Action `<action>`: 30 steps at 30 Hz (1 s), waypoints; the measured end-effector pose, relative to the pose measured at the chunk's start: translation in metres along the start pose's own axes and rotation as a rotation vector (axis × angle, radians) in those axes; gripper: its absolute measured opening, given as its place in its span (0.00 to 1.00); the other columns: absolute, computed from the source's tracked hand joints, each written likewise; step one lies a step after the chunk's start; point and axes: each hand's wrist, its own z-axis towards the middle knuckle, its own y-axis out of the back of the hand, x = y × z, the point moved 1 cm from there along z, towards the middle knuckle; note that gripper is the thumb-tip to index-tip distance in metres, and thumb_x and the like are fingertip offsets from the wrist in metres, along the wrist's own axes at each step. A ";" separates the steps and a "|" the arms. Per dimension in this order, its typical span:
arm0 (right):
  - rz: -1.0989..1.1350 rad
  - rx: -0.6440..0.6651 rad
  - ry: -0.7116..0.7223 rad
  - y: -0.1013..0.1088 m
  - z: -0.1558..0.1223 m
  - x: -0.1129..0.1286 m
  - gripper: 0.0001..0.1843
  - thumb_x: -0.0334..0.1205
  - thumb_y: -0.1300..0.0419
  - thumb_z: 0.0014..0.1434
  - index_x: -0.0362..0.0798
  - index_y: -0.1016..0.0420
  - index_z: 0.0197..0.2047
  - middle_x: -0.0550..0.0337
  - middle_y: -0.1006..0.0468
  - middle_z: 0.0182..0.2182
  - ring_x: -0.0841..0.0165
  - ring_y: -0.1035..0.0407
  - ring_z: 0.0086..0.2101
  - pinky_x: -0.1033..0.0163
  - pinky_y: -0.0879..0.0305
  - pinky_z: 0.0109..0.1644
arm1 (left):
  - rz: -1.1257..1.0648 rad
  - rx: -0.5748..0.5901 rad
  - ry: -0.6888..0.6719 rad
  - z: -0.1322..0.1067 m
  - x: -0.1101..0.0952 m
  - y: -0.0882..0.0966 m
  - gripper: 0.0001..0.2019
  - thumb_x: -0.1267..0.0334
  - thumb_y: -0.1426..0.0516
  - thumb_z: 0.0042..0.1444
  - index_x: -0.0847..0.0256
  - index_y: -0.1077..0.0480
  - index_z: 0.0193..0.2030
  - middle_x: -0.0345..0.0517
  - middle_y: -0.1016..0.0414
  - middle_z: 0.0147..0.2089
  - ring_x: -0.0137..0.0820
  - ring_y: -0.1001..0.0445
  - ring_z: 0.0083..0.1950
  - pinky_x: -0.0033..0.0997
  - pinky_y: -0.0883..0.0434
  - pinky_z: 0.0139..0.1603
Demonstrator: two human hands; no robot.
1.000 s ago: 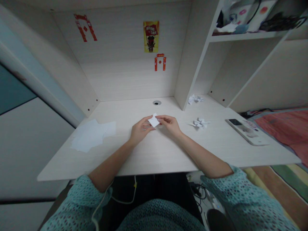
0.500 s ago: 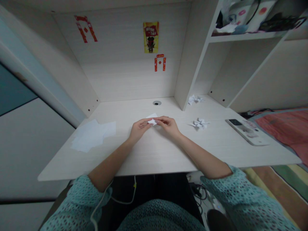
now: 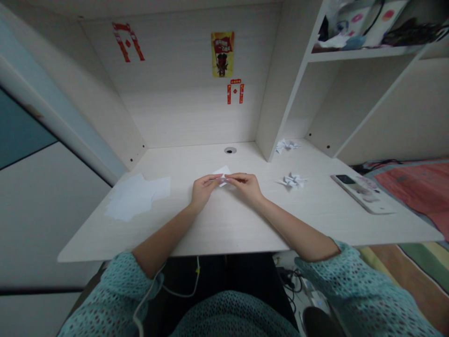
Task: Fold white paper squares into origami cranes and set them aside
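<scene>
We see a small folded white paper piece (image 3: 223, 172) pinched at centre frame, just above the middle of the pale wood-grain surface (image 3: 228, 229). Both grips are closed on it: the left hand (image 3: 203, 191) comes in from the left of frame, the right hand (image 3: 246, 185) from the right, and their fingertips meet at the paper and cover its middle. Its long axis seems to run away from us, roughly up the frame, with a corner poking out above the fingers and a small bit showing below; exact shape hidden. Neither hand looks clearly nearer, since the paper sits between them, touching both. Well left of the hands lie flat white paper sheets (image 3: 135, 199). To the right sits a crumpled white folded paper figure (image 3: 292, 180), with a second (image 3: 286, 146) farther up by the white shelf upright (image 3: 280, 84). Near the right edge of the surface lies a flat white handset with a dark top patch (image 3: 361, 193).
</scene>
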 end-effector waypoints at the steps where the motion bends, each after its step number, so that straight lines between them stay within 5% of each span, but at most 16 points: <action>1: 0.021 0.002 -0.017 0.000 0.000 0.000 0.11 0.47 0.34 0.44 0.51 0.19 0.31 0.55 0.20 0.32 0.63 0.27 0.33 0.59 0.34 0.39 | -0.001 -0.010 0.004 0.001 0.001 0.000 0.13 0.58 0.37 0.44 0.61 0.23 0.37 0.46 0.22 0.39 0.31 0.26 0.38 0.31 0.32 0.44; 13: 0.212 -0.054 -0.192 -0.004 0.001 -0.005 0.14 0.44 0.30 0.36 0.46 0.21 0.27 0.57 0.21 0.24 0.67 0.28 0.27 0.60 0.33 0.37 | -0.215 -0.073 0.098 0.005 0.017 -0.004 0.14 0.56 0.36 0.41 0.62 0.24 0.34 0.45 0.22 0.36 0.29 0.27 0.37 0.30 0.32 0.43; 30: 0.263 -0.075 -0.174 -0.003 0.003 -0.010 0.13 0.44 0.31 0.38 0.48 0.21 0.29 0.58 0.20 0.27 0.69 0.29 0.29 0.63 0.35 0.37 | -0.347 -0.079 0.128 0.001 0.012 -0.007 0.13 0.61 0.34 0.40 0.63 0.24 0.34 0.45 0.23 0.36 0.27 0.27 0.39 0.30 0.33 0.47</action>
